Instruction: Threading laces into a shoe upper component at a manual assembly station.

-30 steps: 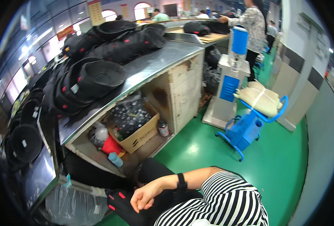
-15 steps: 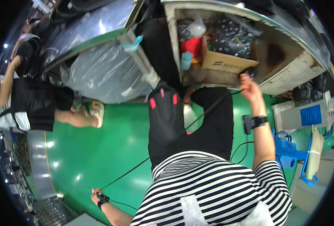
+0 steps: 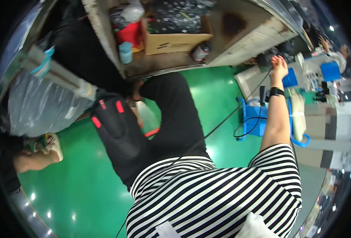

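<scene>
Green workshop floor [image 3: 76, 190] spreads below a cardboard box [image 3: 191, 43] on a cabinet shelf, where a person in a striped shirt [image 3: 223, 190] works with a thin black cord [image 3: 223, 121]. Well to the right of the box, and slightly below it, the right hand [image 3: 279, 66] is held out at the end of a stretched arm, its fingers curled and apparently pinching the cord's upper end. From there the cord slants down and leftward, nearly straight, to a point below the box, crossing the person's lap; the right hand is plainly the nearer one. Out of view is the left hand, so its grip cannot be told. Below and left of the box, a black piece with red tabs [image 3: 120, 131] lies over one thigh; below and right of it stands a blue cart [image 3: 248, 115].

Half a second earlier, the right hand was just in front of the box's lower right corner, and the left hand showed far below and left of the box, at the cord's other end.
</scene>
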Motion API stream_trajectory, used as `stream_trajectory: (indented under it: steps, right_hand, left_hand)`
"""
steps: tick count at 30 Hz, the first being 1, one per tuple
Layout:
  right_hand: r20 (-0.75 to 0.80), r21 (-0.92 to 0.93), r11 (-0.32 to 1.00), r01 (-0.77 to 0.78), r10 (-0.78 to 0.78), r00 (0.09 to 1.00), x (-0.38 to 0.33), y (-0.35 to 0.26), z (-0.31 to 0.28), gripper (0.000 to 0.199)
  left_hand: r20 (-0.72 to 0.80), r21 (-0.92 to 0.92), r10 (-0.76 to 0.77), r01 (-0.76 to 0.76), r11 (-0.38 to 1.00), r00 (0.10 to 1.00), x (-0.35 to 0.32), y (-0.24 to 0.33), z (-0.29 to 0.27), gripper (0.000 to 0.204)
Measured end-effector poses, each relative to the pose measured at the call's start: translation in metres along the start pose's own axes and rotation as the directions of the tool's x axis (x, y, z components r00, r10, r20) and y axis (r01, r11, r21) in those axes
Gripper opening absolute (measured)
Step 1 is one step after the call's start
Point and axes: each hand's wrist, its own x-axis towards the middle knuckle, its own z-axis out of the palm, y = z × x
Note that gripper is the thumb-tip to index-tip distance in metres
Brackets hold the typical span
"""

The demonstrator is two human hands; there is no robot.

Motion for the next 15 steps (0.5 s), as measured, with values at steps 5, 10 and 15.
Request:
stream_trajectory:
  steps: [5,10,15]
  right_hand:
    - [0.380,-0.506,0.863,0.014,0.208,0.902,-0.122,-0.015,0.040,0.018]
    - [0.837,-0.438,0.892,-0.113,0.450,0.310,-0.341,-0.076,0.159,0.029]
    - [0.893,-0.403,0.843,-0.355,0.447,0.047,-0.455,-0.097,0.197,0.009]
  left_hand:
    - [0.134,-0.095,0.174,-0.162,0.982,0.976,-0.052,0.049,0.040,0.045]
    - [0.528,-0.278,0.396,-0.287,0.917,0.751,-0.091,0.112,0.274,0.044]
    - [0.558,-0.383,0.800,-0.786,0.485,0.222,-0.276,0.133,0.427,0.047]
